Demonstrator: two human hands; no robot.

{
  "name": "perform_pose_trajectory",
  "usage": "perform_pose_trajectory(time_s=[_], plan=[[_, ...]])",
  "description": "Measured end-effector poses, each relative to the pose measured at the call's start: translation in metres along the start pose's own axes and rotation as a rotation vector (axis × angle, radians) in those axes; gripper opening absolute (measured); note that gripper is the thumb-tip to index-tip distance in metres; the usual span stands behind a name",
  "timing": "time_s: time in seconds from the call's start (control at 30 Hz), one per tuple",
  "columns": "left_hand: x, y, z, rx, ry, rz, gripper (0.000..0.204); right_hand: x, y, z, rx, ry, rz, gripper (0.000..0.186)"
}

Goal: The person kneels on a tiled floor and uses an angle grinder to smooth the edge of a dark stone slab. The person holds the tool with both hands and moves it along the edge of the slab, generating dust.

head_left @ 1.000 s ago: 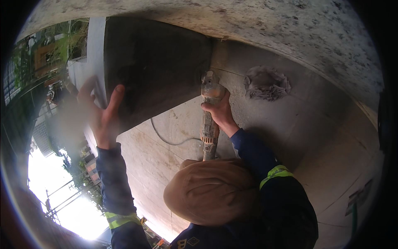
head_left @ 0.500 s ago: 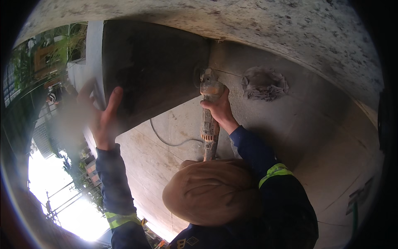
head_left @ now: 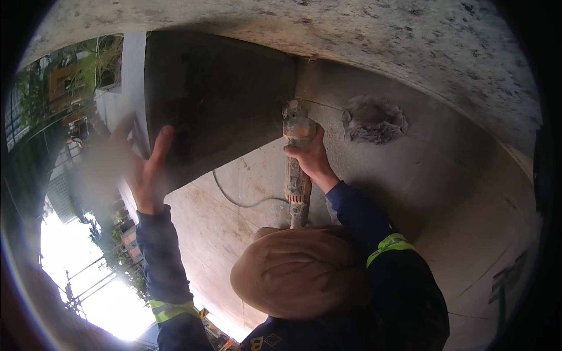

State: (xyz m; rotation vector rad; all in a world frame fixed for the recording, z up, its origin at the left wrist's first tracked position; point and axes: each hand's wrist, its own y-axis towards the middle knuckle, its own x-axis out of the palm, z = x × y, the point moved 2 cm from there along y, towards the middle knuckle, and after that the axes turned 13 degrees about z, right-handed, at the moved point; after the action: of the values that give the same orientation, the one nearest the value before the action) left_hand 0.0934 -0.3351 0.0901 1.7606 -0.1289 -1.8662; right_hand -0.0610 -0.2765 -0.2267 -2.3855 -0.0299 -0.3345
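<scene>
Grinder (head_left: 297, 184) sits at mid-view, its head beside the dark panel's edge. Widest: the pale jointed surface (head_left: 211, 240) behind it. Next, a speckled stone surface (head_left: 351, 29) curving across the top, then the dark panel (head_left: 222, 99), upper left. Rounded brown cloth (head_left: 298, 272) lies just below the grinder, covering its lower end. Your left hand (head_left: 147, 167), thumb and fingers spread, grip wide, is at the panel's pale edge; blur hides whether it touches. Your right hand (head_left: 313, 159) wraps the grinder near its head, grip holding it. Ragged grey patch (head_left: 374, 120) to the right. Thin cable (head_left: 234, 202) curves leftward from the grinder.
</scene>
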Motion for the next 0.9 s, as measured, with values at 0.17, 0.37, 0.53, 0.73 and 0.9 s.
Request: perform_pose_trajectory(time_s=[0.17,0.37,0.53,0.73,0.9], plan=[[0.001,0.0,0.003,0.006,-0.007,0.004,0.073,-0.002,-0.014,-0.006,-0.02,-0.056,-0.019,0.097],[0.003,0.002,0.002,0.011,-0.009,-0.007,0.073,-0.004,0.037,-0.008,0.113,0.135,0.03,0.089],[0.0,-0.001,0.005,-0.043,0.017,-0.006,0.072,-0.001,-0.006,-0.01,-0.01,0.012,0.012,0.091],[0.0,0.001,0.006,-0.041,-0.009,-0.051,0.073,0.002,0.014,-0.003,0.05,0.08,0.065,0.091],[0.003,0.002,0.005,-0.009,-0.012,-0.021,0.074,-0.001,0.035,0.003,0.058,0.101,0.081,0.09]])
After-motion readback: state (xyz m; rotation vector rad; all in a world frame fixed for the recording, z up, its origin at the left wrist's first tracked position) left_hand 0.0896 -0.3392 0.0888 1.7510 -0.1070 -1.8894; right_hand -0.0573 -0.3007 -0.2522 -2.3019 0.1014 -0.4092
